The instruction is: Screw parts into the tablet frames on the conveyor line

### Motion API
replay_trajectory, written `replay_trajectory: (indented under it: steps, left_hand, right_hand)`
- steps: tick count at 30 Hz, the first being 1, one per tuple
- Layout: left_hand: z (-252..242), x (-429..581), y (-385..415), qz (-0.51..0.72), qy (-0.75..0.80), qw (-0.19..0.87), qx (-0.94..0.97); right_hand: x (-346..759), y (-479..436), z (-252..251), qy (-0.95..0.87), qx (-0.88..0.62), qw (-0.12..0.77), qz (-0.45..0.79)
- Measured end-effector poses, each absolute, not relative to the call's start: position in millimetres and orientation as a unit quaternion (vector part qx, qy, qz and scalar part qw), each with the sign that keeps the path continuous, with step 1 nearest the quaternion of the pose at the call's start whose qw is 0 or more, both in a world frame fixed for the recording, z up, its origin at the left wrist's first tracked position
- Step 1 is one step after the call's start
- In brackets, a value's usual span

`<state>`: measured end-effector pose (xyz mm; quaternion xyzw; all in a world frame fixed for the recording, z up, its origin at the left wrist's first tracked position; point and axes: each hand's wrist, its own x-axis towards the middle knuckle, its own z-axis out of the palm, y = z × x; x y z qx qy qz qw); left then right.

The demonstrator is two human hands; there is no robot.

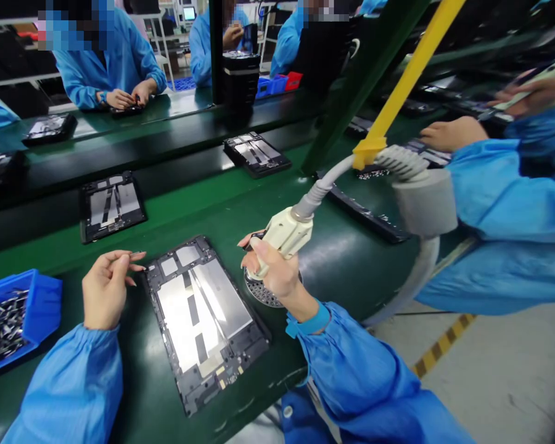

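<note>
One screwdriver [284, 231] — probably electric — right hand [274, 272]

tablet frame [203, 314]: open-backed, flat on green bench [346, 259] | screwdriver [284, 233]: beige, tilted, just right of it

A green bench top [222, 209] is being lit from overhead, and glare is being thrown back from its surface. It is being bordered on the far side by a black conveyor belt [189, 169]. At the right, grey floor [513, 382] is being crossed by a yellow-and-black stripe [444, 342]. White shelving [160, 37] and a glowing screen [189, 13] are being shown at the back.
</note>
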<state>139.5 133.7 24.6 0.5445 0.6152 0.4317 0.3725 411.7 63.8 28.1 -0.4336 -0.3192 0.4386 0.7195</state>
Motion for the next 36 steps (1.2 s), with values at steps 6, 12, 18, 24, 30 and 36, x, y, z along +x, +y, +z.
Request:
replay_trajectory:
  steps: [6,12,18,24,30,36]
  left_hand:
    - [20.1,135.3,141.5,0.453,0.62,0.372,0.521]
    - [9.6,126.4,144.3,0.459,0.637,0.363,0.501]
    - [1.5,123.6,145.2,0.39,0.624,0.424,0.529]
    - [-12.9,129.9,149.1,0.374,0.61,0.419,0.559]
    - [-27.1,133.9,151.8,0.367,0.608,0.396,0.582]
    - [-26.1,133.3,150.7,0.359,0.589,0.391,0.609]
  right_hand:
    - [410.3,64.4,27.7,-0.321,-0.438,0.72,0.432]
    - [409.4,60.6,22.7,-0.327,-0.45,0.715,0.424]
    - [417.5,56.9,46.2,-0.341,-0.404,0.752,0.393]
    - [402.8,57.7,68.2,-0.393,-0.394,0.721,0.413]
    - [363.8,75.4,69.5,-0.442,-0.365,0.693,0.436]
    - [307.9,114.9,70.9,-0.422,-0.354,0.688,0.472]
